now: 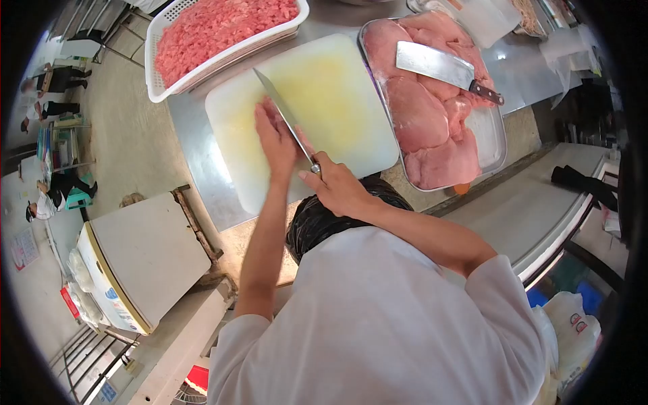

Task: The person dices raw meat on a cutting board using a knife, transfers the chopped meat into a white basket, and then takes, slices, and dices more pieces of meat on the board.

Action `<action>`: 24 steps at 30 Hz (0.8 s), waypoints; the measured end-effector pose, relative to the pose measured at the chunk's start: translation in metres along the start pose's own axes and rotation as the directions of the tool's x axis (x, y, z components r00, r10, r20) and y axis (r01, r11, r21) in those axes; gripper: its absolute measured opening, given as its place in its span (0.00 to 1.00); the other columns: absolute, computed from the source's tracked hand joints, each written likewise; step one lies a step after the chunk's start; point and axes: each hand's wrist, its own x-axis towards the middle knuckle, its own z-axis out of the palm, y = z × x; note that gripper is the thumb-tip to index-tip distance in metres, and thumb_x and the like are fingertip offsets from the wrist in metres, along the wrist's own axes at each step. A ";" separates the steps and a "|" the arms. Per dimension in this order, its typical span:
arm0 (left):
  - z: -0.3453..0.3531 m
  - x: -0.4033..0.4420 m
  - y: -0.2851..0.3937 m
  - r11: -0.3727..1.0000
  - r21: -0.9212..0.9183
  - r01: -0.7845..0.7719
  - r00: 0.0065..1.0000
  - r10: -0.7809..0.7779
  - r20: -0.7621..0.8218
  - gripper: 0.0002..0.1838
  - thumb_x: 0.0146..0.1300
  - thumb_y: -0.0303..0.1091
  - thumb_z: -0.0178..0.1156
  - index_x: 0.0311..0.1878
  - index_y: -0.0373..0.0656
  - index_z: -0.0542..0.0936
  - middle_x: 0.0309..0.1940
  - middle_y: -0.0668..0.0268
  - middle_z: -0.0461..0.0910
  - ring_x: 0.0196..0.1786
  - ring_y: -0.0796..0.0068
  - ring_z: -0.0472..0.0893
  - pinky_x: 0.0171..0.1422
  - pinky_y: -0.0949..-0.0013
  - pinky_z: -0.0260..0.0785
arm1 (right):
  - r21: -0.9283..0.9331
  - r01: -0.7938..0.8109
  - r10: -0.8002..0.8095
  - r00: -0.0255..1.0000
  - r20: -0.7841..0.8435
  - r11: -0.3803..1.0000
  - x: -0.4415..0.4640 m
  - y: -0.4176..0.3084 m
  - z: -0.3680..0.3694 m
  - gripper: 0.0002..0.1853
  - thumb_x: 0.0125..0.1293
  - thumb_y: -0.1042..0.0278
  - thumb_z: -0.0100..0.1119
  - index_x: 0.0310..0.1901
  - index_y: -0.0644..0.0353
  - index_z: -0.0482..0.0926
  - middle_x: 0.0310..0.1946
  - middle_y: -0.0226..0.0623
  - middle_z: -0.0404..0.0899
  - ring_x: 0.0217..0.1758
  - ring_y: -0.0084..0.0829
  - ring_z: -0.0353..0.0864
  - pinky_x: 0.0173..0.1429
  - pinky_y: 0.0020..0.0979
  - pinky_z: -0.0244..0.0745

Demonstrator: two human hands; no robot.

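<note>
My right hand (337, 185) grips the handle of a long knife (283, 111), its blade slanting up and left over the white cutting board (351, 101). Under and beside the blade lies a narrow piece of pink raw meat (304, 139). My left hand (275, 143) is left of the blade, its fingers together against the meat, partly hiding it. To the right, a metal tray (491, 131) holds several large pieces of raw meat (416, 111). A cleaver (435, 64) with a dark handle rests on top of them.
A white plastic basket (154, 67) full of small-cut pink meat (219, 37) stands at the board's upper left. The board lies on a metal table (196, 145). A white freezer-like box (148, 250) is at lower left. People (57, 79) are at the far left.
</note>
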 end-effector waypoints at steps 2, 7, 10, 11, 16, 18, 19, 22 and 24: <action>-0.014 0.009 0.002 0.993 0.088 0.077 0.993 -0.084 0.085 0.35 0.78 0.36 0.57 0.80 0.27 0.61 0.73 0.38 0.71 0.73 0.40 0.72 0.77 0.48 0.65 | 0.246 -0.127 0.119 0.992 0.049 0.961 0.000 0.009 0.005 0.24 0.83 0.51 0.55 0.59 0.68 0.69 0.18 0.40 0.73 0.15 0.31 0.76 0.17 0.37 0.70; -0.001 0.012 0.040 0.872 0.476 0.112 0.994 -0.108 -0.036 0.36 0.67 0.39 0.67 0.75 0.32 0.69 0.64 0.45 0.79 0.65 0.40 0.75 0.70 0.46 0.68 | 0.280 -0.215 0.215 0.976 0.029 0.936 -0.016 0.006 -0.058 0.24 0.81 0.46 0.57 0.51 0.66 0.77 0.22 0.35 0.74 0.18 0.24 0.76 0.15 0.31 0.65; 0.007 0.006 0.056 0.802 0.577 -0.153 0.988 0.131 0.080 0.34 0.60 0.31 0.68 0.72 0.40 0.74 0.65 0.52 0.79 0.64 0.44 0.75 0.70 0.47 0.67 | 0.142 -0.171 0.181 0.981 -0.063 0.975 -0.035 0.019 -0.088 0.25 0.80 0.47 0.59 0.54 0.68 0.78 0.23 0.37 0.76 0.19 0.26 0.78 0.19 0.32 0.69; 0.000 0.007 0.056 0.828 0.498 -0.257 0.955 0.138 0.263 0.35 0.60 0.30 0.68 0.74 0.41 0.73 0.68 0.52 0.77 0.66 0.44 0.74 0.71 0.46 0.65 | 0.107 -0.163 0.173 0.980 -0.098 0.981 -0.039 0.020 -0.096 0.25 0.79 0.48 0.59 0.55 0.68 0.79 0.24 0.39 0.77 0.19 0.29 0.79 0.21 0.34 0.71; -0.032 0.004 0.051 0.687 0.220 -0.693 0.586 0.360 0.726 0.42 0.63 0.31 0.69 0.80 0.39 0.64 0.75 0.49 0.71 0.73 0.42 0.70 0.77 0.45 0.60 | -0.283 0.116 -0.198 0.938 -0.285 0.952 -0.027 0.050 -0.104 0.25 0.77 0.51 0.62 0.61 0.67 0.79 0.30 0.54 0.85 0.29 0.55 0.86 0.38 0.51 0.81; -0.033 -0.016 0.051 0.777 0.379 -0.502 0.803 0.255 0.539 0.44 0.65 0.33 0.70 0.81 0.36 0.62 0.75 0.46 0.70 0.74 0.41 0.69 0.79 0.45 0.59 | -0.394 0.066 -0.193 0.937 -0.292 0.917 -0.028 0.040 -0.091 0.25 0.76 0.53 0.62 0.62 0.66 0.79 0.32 0.59 0.86 0.35 0.63 0.86 0.45 0.57 0.81; -0.031 -0.023 0.049 0.811 0.433 -0.393 0.881 0.195 0.432 0.45 0.65 0.35 0.71 0.82 0.34 0.60 0.75 0.45 0.69 0.75 0.41 0.68 0.80 0.45 0.58 | -0.385 0.085 -0.193 0.949 -0.251 0.919 -0.030 0.040 -0.086 0.24 0.75 0.53 0.62 0.62 0.66 0.79 0.32 0.59 0.86 0.36 0.64 0.87 0.45 0.58 0.80; -0.028 -0.038 0.042 0.764 0.503 -0.404 0.883 0.182 0.433 0.47 0.66 0.39 0.72 0.81 0.30 0.59 0.74 0.42 0.68 0.74 0.40 0.68 0.79 0.44 0.58 | -0.417 0.079 -0.136 0.985 -0.107 0.905 -0.042 0.037 -0.073 0.22 0.75 0.56 0.63 0.58 0.68 0.78 0.32 0.62 0.86 0.38 0.67 0.86 0.45 0.61 0.79; -0.027 -0.039 0.039 0.759 0.512 -0.402 0.885 0.178 0.431 0.48 0.65 0.39 0.73 0.81 0.30 0.59 0.73 0.42 0.69 0.74 0.39 0.68 0.79 0.43 0.58 | -0.318 0.236 -0.300 0.938 -0.172 0.918 -0.038 0.048 -0.077 0.22 0.75 0.55 0.63 0.58 0.68 0.77 0.28 0.57 0.85 0.31 0.59 0.87 0.39 0.55 0.80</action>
